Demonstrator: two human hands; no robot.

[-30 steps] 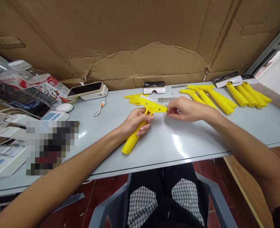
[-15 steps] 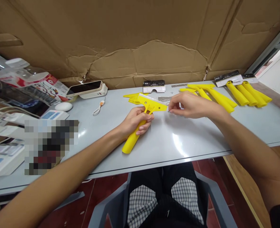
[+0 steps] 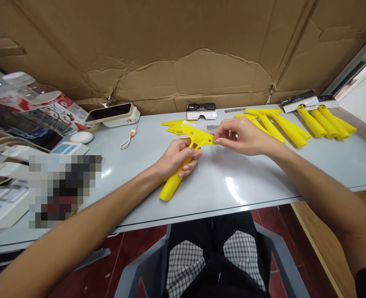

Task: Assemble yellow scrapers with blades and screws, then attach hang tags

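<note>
My left hand (image 3: 179, 157) is wrapped round the handle of a yellow scraper (image 3: 174, 182), which is held slanted above the table with its wide head up and to the right. A thin metal blade (image 3: 193, 126) runs along the top edge of that head, which has a small round hole or screw near each end. My right hand (image 3: 240, 134) is closed in a pinch at the head's right end. Between its fingertips is a tiny screw-like metal piece, mostly hidden. Behind the head lie flat yellow scraper parts (image 3: 172, 125) and metal blades (image 3: 213, 128).
More yellow scrapers (image 3: 290, 130) lie to the right, several of them with black-and-white blade covers (image 3: 299, 101). Another cover (image 3: 201, 111) stands at the back. A phone (image 3: 110, 114), a short cable (image 3: 128, 139), a white mouse (image 3: 81, 137), bottles (image 3: 46, 101) and power strips (image 3: 6, 211) crowd the left. Cardboard (image 3: 176, 49) walls the back.
My right hand has moved slightly left, bringing its pinched fingertips from just beside the scraper head onto its right end. The left hand keeps its hold on the handle, nearly unmoved.
</note>
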